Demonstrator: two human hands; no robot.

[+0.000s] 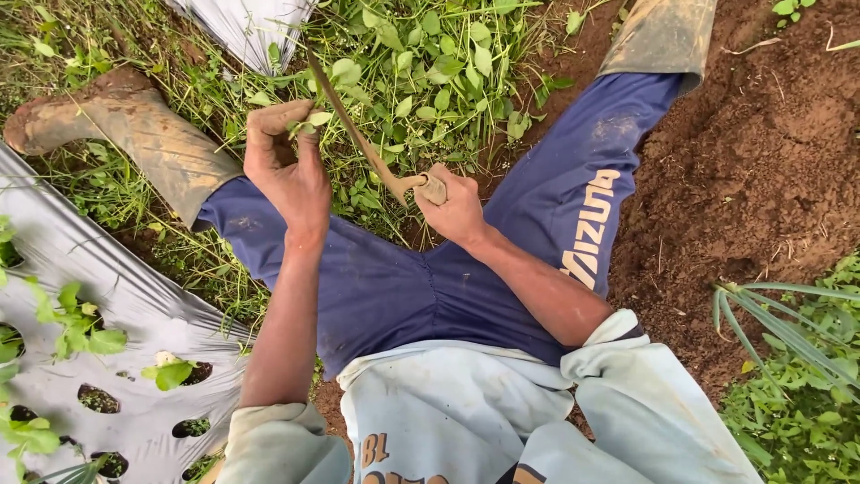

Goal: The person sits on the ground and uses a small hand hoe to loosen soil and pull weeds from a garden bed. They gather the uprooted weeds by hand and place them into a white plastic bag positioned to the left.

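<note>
I squat over a patch of weeds (421,81), looking down between my knees. My left hand (285,166) is raised and pinches a small green weed sprig (309,121) between its muddy fingers. My right hand (455,208) grips the wooden handle of a small sickle (358,139), whose thin curved blade runs up and left into the weeds. Both hands hover above my blue trousers (403,287). Muddy rubber boots (134,125) cover my feet, the other boot (663,36) at top right.
Silver plastic mulch (116,296) with round planting holes and small seedlings lies at the lower left; another sheet (246,27) is at top. Bare brown soil (761,161) fills the right side. Long-leaved plants (797,358) grow at the lower right.
</note>
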